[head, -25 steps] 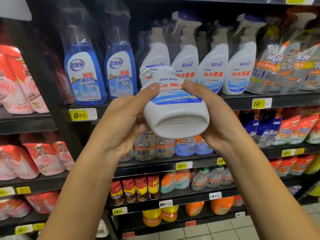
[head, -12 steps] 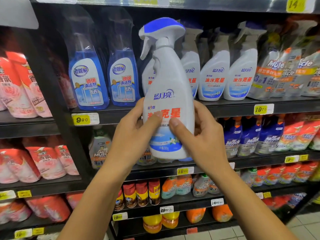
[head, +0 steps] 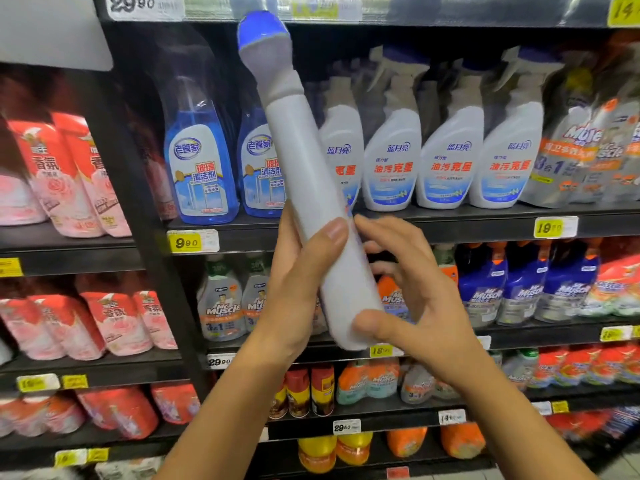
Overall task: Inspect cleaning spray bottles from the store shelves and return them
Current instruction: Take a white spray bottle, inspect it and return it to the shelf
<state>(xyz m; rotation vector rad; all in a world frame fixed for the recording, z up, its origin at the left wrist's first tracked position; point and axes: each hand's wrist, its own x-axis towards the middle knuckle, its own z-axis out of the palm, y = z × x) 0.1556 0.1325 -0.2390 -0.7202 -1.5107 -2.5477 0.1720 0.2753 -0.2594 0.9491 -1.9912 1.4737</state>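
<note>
A white spray bottle with a blue trigger cap is held upright in front of the shelves, turned edge-on so only its narrow plain side shows, leaning slightly left at the top. My left hand grips its lower half, thumb across the front. My right hand holds the bottle's bottom right, thumb pressed near the base and fingers curled behind it. A row of matching white spray bottles stands on the shelf behind.
Blue glass-cleaner bottles stand left of the white row, grey refill pouches to the right. Red and pink pouches fill the left bay. Lower shelves carry more sprays, cans and orange bottles.
The bottle went from tipped with its base toward me to upright with its label facing me, and has now turned edge-on and risen. My right fingers have loosened along its side.
</note>
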